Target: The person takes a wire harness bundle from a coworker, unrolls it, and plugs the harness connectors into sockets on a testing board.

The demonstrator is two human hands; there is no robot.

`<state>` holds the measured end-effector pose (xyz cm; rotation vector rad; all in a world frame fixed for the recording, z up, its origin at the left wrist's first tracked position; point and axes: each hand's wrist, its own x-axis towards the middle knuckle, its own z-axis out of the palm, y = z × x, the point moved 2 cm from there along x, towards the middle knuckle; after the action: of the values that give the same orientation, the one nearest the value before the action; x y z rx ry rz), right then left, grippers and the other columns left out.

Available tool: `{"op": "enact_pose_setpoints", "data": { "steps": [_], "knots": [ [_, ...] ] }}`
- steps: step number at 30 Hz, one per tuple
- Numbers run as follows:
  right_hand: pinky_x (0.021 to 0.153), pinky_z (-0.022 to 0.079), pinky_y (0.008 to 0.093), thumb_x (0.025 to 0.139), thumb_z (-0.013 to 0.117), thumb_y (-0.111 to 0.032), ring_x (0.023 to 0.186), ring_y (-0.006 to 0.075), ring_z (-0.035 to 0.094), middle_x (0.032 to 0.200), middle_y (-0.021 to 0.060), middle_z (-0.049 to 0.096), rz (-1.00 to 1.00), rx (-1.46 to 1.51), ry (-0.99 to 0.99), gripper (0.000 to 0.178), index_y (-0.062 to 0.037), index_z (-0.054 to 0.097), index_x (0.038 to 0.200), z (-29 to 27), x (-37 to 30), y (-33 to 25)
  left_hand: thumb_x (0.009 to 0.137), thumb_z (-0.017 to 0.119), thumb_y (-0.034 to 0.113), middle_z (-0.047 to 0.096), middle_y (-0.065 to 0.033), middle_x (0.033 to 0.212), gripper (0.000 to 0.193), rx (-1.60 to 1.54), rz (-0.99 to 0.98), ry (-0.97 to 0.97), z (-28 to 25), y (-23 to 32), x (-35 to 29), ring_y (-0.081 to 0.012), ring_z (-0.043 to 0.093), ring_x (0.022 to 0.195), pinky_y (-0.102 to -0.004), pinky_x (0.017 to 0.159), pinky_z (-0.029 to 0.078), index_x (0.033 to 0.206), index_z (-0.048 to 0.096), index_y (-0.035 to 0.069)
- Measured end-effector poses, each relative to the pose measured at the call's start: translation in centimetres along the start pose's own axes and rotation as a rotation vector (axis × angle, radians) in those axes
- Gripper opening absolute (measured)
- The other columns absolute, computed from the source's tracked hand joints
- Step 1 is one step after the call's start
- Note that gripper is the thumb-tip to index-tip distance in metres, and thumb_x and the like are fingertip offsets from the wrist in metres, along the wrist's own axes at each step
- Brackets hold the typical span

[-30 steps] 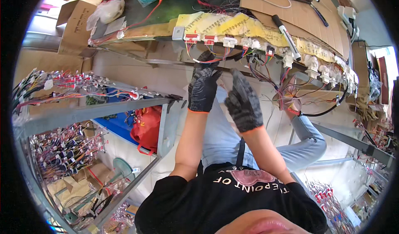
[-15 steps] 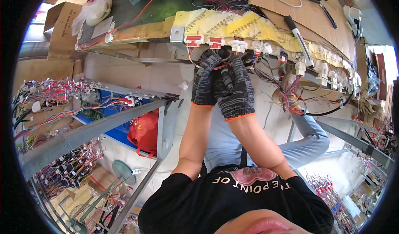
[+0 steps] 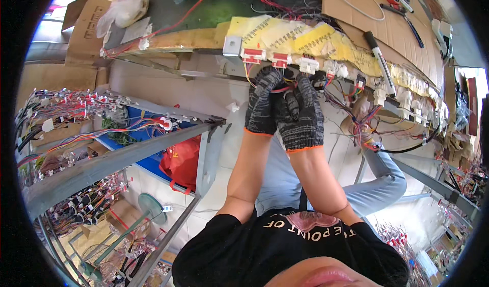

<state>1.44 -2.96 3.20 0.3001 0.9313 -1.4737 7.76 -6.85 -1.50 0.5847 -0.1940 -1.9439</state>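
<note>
Both my hands wear dark knit gloves with orange cuffs and are raised to the front edge of the workbench [image 3: 204,40]. My left hand [image 3: 262,103] and my right hand [image 3: 301,114] press side by side. Their fingers close around a bundle of coloured wires [image 3: 279,89] that hangs from a row of red and white connectors [image 3: 277,60]. These connectors are clipped along the bench edge, below yellow paper labels [image 3: 305,34]. The fingertips are hidden among the wires.
More connectors and loose wires [image 3: 377,113] run along the bench edge to the right. A black marker [image 3: 379,57] lies on cardboard [image 3: 367,17]. A metal rack [image 3: 117,157] hung with wire harnesses stands at left, with a red bag [image 3: 181,159] and a blue crate [image 3: 125,147] behind it.
My right hand, lower and open a second ago, rose and closed in beside the left at the connectors. The left hand stayed at the wires.
</note>
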Motion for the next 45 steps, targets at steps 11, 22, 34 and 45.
{"op": "enact_pose_setpoints", "data": {
  "steps": [11,22,34,45],
  "knots": [
    [0.073,0.05,0.0324,0.08,0.057,-0.031,0.087,0.0204,0.057,0.095,0.0074,0.06,0.009,0.176,0.014,0.03,-0.009,0.057,0.1,-0.3,0.4,0.7,0.079,0.05,0.008,0.061,-0.0076,0.086,0.016,0.0,0.056,0.008,1.0,0.1,-0.9,-0.0166,0.058,0.079,-0.0286,0.073,0.047,0.093,0.057,0.003],
    [0.079,0.046,0.0281,0.085,0.052,-0.02,0.085,0.0145,0.054,0.091,0.0044,0.057,0.05,0.215,-0.179,0.017,-0.0091,0.057,0.097,-1.7,0.8,0.0,0.084,0.046,0.015,0.057,-0.0085,0.098,0.02,0.097,0.038,0.135,-1.6,-1.2,-0.1,-0.0176,0.055,0.087,-0.0299,0.077,0.046,0.099,0.054,0.003],
    [0.048,0.04,0.021,0.089,0.044,-0.028,0.054,0.0101,0.053,0.071,0.0077,0.059,0.142,-0.834,-0.617,0.036,0.0032,0.052,0.106,-9.3,-12.7,-13.5,0.069,0.053,0.008,0.052,-0.0102,0.107,0.04,2.324,1.113,-0.466,18.3,-3.0,5.0,-0.029,0.05,0.094,-0.0377,0.082,0.04,0.108,0.056,0.015],
    [0.046,0.038,0.0321,0.076,0.061,-0.015,0.048,0.0222,0.048,0.052,0.0093,0.049,-1.438,-1.233,-0.097,0.017,-0.0036,0.052,0.068,-1.8,-4.2,-18.5,0.067,0.063,0.004,0.057,-0.0129,0.09,0.036,1.473,0.349,-0.445,10.0,-3.3,-7.5,-0.0204,0.057,0.075,-0.0306,0.066,0.048,0.103,0.057,0.002]
  ]
}}
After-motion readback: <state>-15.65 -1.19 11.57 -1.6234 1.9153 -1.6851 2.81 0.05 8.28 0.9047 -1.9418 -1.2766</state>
